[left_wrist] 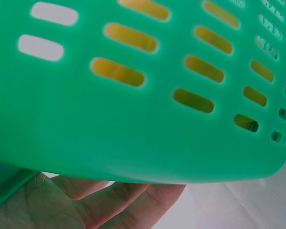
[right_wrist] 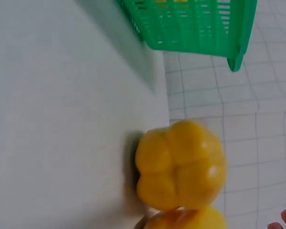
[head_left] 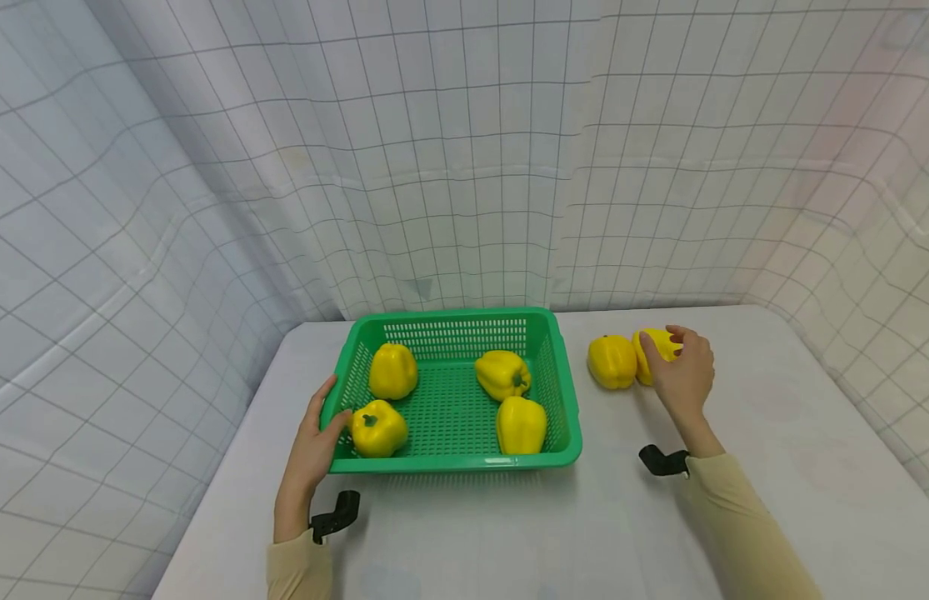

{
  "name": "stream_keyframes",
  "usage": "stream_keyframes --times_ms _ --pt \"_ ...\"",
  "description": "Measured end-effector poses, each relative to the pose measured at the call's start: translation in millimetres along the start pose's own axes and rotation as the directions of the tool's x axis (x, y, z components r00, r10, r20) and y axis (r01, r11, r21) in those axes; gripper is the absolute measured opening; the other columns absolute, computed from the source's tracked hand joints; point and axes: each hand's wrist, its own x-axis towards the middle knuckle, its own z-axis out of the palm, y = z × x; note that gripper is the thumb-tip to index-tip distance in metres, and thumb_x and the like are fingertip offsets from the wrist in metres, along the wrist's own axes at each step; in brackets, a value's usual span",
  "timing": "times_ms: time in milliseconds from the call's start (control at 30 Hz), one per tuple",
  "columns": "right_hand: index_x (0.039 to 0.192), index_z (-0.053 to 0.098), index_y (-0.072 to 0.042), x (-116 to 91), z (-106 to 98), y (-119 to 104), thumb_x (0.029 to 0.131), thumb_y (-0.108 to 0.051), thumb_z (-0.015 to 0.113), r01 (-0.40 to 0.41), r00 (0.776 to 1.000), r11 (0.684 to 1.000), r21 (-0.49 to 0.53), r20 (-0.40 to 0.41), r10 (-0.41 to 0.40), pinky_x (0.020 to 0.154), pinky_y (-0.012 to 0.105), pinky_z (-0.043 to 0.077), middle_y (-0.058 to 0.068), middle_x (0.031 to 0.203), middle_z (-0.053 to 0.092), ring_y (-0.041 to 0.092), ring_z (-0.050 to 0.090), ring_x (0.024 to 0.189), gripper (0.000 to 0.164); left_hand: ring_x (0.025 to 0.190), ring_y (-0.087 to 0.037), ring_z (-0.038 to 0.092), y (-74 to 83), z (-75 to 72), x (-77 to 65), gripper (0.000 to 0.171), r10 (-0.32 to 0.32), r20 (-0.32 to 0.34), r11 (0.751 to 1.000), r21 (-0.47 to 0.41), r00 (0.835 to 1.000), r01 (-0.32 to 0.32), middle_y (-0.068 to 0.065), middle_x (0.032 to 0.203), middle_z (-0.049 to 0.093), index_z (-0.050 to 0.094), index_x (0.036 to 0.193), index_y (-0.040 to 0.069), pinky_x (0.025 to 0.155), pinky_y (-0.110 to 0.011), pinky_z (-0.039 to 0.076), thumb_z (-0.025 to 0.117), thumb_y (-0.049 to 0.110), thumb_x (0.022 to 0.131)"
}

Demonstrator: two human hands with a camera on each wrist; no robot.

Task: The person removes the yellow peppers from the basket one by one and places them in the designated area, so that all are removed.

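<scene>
A green plastic basket (head_left: 449,463) with slotted walls holds several yellow bell peppers. My left hand (head_left: 312,442) grips its left rim in the head view, thumb over the edge by the front-left yellow bell pepper (head_left: 378,429). In the left wrist view, the left fingers (left_wrist: 128,202) lie along the outside of the basket wall (left_wrist: 124,143). Right of the basket, two yellow bell peppers sit side by side, a nearer-to-basket one (head_left: 612,362) and a farther one (head_left: 651,350). Over the farther pepper is my right hand (head_left: 685,375), thumb and fingers spread apart, holding nothing.
The white table (head_left: 494,533) ends just behind the basket and peppers. White cloth curtains with a grid pattern (head_left: 464,167) hang at the back and both sides. A black wrist mount (head_left: 662,461) sits on the right forearm, another (head_left: 337,515) on the left.
</scene>
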Motion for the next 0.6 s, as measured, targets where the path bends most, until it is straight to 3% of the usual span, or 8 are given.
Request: stream_keyframes --times_ms 133,267,467,600 --pt "0.117 0.058 0.002 -5 -2 -24 0.091 -0.038 0.062 0.077 0.993 0.996 0.049 0.083 -0.081 0.074 0.04 0.036 0.019 0.104 0.055 0.035 0.05 0.091 0.048 0.129 -0.036 0.026 -1.0 0.3 0.1 0.061 0.002 -0.001 1.0 0.011 1.0 -0.002 -0.014 0.155 0.012 0.013 0.153 0.029 0.1 -0.057 0.023 0.044 0.025 0.101" --pt "0.114 0.06 0.0 -10 -4 -49 0.091 -0.04 0.061 0.123 0.971 0.991 0.055 0.199 -0.132 0.073 0.041 0.039 0.016 0.101 0.059 0.033 0.054 0.09 0.046 0.129 -0.037 0.027 -1.5 0.4 0.3 0.061 0.003 -0.001 1.0 0.012 1.0 -0.003 -0.014 0.155 0.012 0.013 0.153 0.029 0.1 -0.058 0.023 0.044 0.025 0.101" --pt "0.113 0.061 -0.004 -18 -4 -79 0.09 -0.045 0.061 0.195 0.911 0.979 0.05 0.361 -0.2 0.071 0.039 0.044 0.012 0.097 0.063 0.029 0.057 0.086 0.048 0.128 -0.037 0.028 -0.9 0.2 0.0 0.061 -0.002 0.0 1.0 0.008 1.0 0.002 -0.015 0.155 0.013 0.012 0.154 0.029 0.099 -0.057 0.024 0.044 0.025 0.101" --pt "0.113 0.061 -0.007 -22 -4 -94 0.089 -0.047 0.062 0.229 0.852 0.972 0.045 0.473 -0.223 0.064 0.034 0.046 0.007 0.095 0.062 0.023 0.056 0.082 0.047 0.129 -0.037 0.027 -0.8 0.0 -0.5 0.061 -0.01 0.001 1.0 0.009 1.0 0.01 -0.014 0.155 0.012 0.012 0.153 0.03 0.1 -0.058 0.022 0.044 0.027 0.101"
